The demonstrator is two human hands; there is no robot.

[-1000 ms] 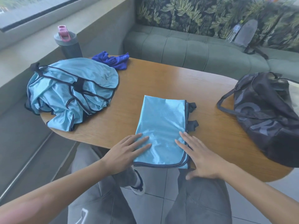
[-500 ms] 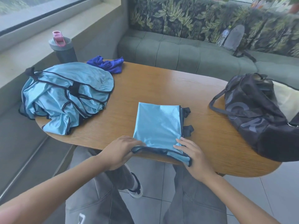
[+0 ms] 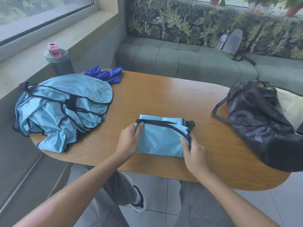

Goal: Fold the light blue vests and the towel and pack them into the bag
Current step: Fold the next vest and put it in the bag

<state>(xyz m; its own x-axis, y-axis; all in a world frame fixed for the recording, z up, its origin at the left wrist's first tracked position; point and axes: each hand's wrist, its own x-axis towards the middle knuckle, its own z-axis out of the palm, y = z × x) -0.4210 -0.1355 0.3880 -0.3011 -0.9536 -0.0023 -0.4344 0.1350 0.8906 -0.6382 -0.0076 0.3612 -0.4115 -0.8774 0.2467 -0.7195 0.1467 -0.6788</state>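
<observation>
The light blue vest (image 3: 161, 140) lies near the table's (image 3: 164, 95) front edge, mid-fold. The left hand (image 3: 129, 141) pinches its dark-trimmed hem at the left corner; the right hand (image 3: 194, 149) pinches the right corner. To fold well, carry both corners level toward the far edge, then flatten. The unfolded vests (image 3: 62, 110) sit at the left end, the blue towel (image 3: 106, 74) behind them, the black bag (image 3: 262, 123) at the right end.

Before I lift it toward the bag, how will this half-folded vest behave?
Probably floppy: the vest sags in soft layers between the left hand and right hand. Its sheen suggests slippery fabric, so the fold may slide open. Likely light, being thin.
</observation>
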